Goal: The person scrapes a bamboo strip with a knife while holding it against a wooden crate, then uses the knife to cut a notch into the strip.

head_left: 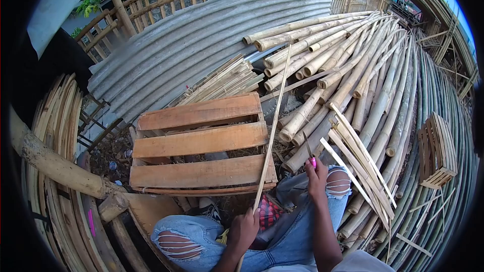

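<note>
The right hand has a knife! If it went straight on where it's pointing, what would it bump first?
Probably the bamboo poles, with the knife touching before the right hand; how far off they lie is unclear.

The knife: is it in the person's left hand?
No, the right hand grips the knife, while the left hand holds a long bamboo strip.

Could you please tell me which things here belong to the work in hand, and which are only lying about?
Belong to the work:
bamboo strip, in the left hand
knife, in the right hand
split strips, probably
large crate, perhaps

Apparently just lying about:
small crate
corrugated sheets
whole bamboo poles
</note>
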{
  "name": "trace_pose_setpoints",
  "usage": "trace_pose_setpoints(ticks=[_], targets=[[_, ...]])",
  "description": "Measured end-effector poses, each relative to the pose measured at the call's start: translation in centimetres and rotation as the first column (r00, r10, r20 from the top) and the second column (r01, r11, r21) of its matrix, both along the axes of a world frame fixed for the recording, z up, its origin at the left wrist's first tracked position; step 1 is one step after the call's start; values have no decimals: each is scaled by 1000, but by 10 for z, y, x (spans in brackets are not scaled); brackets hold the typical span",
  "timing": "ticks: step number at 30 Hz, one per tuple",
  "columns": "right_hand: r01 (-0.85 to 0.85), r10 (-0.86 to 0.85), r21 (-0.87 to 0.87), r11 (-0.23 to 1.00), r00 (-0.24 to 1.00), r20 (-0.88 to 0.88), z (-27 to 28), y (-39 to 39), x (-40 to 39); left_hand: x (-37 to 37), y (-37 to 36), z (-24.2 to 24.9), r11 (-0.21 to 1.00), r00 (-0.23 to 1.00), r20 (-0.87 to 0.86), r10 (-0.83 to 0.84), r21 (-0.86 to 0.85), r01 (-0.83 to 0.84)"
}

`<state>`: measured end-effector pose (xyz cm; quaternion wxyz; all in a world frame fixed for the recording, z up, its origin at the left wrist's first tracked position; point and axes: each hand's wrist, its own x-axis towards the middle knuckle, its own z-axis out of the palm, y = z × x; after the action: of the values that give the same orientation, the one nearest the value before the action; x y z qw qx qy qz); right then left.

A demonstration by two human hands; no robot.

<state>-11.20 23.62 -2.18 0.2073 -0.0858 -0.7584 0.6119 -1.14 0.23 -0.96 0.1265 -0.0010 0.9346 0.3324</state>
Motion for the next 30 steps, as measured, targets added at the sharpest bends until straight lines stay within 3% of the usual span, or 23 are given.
trace_pose_setpoints(ticks=[1, 4, 5, 7, 11, 14, 17, 18, 19, 22, 24, 27, 30], targets=[[-44, 40, 213, 976, 999, 26, 11, 3, -8, 0, 0, 3, 1000, 1000, -7, -1, 1, 1], [43, -25, 266, 963, 997, -68, 41, 22, -34, 0, 1, 4, 1000, 1000, -28, -4, 23, 5], [108, -90, 229, 967, 992, -88, 46, 38, -44, 0, 0, 3, 999, 999, -33, 3, 34, -1], [163, -178, -86, 983, 960, -215, 56, 67, -55, 1, -1, 2, 999, 999, -32, 5, 46, -4], [252, -365, -380, 890, 893, -263, 42, 117, -49, 0, -3, 0, 995, 999, -31, 17, 104, -13], [209, -355, -446, 870, 893, -275, 19, 123, -51, -1, -2, -3, 995, 998, -57, 12, 97, -6], [203, -298, -279, 938, 886, -357, -17, 123, -66, -2, -3, -2, 995, 998, -61, 17, 102, -11], [278, -306, -139, 951, 913, -270, -31, 121, -63, -3, -2, 0, 994, 998, -67, 15, 105, -8], [221, -232, -68, 973, 927, -294, -50, 123, -66, -2, -1, 3, 994, 999, -45, 31, 108, -25], [231, -250, -103, 968, 936, -250, -76, 103, -71, -1, -2, 0, 994, 998, -57, 32, 109, -26], [277, -390, -450, 849, 904, -179, -79, 84, -75, -2, -2, -2, 994, 995, -99, 23, 105, -12], [255, -356, -529, 809, 929, -96, -63, 107, -54, 1, -2, 6, 998, 998, -59, 16, 62, -12], [302, -451, -555, 775, 880, -150, -48, 134, -46, -4, -2, 16, 992, 998, 41, 46, 114, -51]])
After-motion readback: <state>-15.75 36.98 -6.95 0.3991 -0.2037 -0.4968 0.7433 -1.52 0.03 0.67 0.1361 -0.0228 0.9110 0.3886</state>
